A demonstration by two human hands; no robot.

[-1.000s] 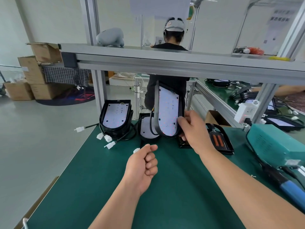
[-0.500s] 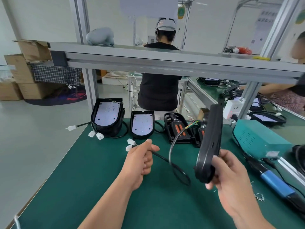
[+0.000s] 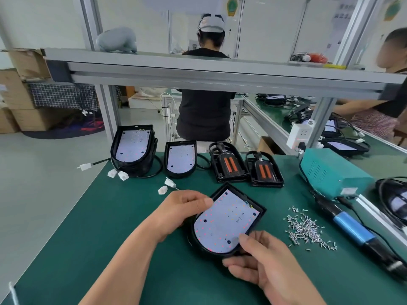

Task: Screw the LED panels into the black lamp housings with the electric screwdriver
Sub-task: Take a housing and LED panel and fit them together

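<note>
Status: the unit in hand is at the seating stage, with no screw driven as far as can be judged.

Your left hand (image 3: pixel 180 213) grips the left edge of the lamp housing (image 3: pixel 261 209), fingers curled round it and thumb on the LED panel (image 3: pixel 226 219). Your right hand (image 3: pixel 264 267) pinches the rounded near end, thumb on top, fingers beneath. The panel lies inside the housing, at the centre of the green mat (image 3: pixel 88 216). Its dark screw holes look unfilled.

The electric screwdriver (image 3: pixel 350 225) lies untouched on the mat to your right. The loose screws (image 3: pixel 306 230) sit between it and the housing.

At the back, a stack of panelled housings (image 3: pixel 134 148) and a single one (image 3: pixel 180 159) stand beside two face-down housings (image 3: pixel 228 165). Whether any is screwed cannot be told.

Room: open mat lies left of and in front of the housing. The mat's left edge is well apart from your left hand. A reach to the screwdriver crosses the screw pile.
</note>
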